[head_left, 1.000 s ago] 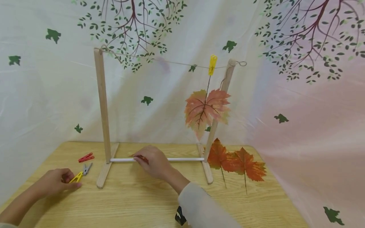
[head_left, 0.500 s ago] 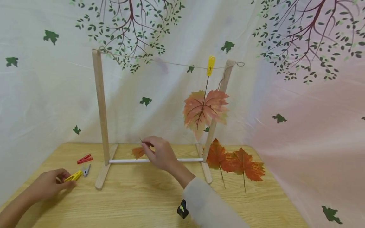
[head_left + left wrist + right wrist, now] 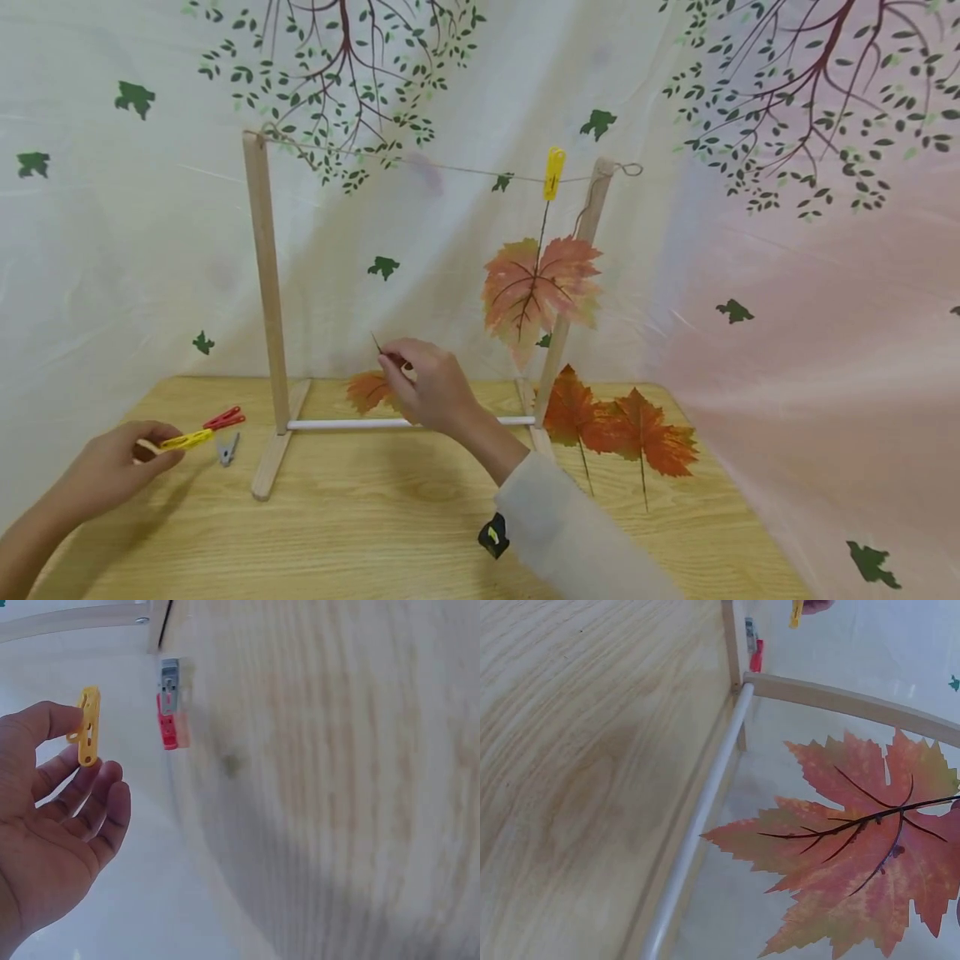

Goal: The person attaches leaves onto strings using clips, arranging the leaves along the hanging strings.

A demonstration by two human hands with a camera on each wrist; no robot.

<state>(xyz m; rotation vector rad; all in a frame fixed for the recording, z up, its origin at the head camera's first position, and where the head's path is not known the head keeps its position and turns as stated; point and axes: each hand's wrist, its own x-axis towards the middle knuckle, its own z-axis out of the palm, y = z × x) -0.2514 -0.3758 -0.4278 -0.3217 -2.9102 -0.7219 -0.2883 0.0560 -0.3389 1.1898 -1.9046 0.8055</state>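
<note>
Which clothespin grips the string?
The topmost yellow clothespin; the left hand holds another yellow one, while the red one and the grey one lie on the table.

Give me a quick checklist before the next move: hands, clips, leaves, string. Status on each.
1. Left hand has the yellow clip: ok, held between thumb and fingers.
2. Yellow clip squeezed open: cannot tell.
3. Right hand has the leaf by its stem: ok, pinched, tip pointing up.
4. Stem up at the string: not ok, well below it.
5. String strung between the wooden posts: ok.
6. Hung leaf secure: hangs from its clip; firmness of grip, cannot tell.
</note>
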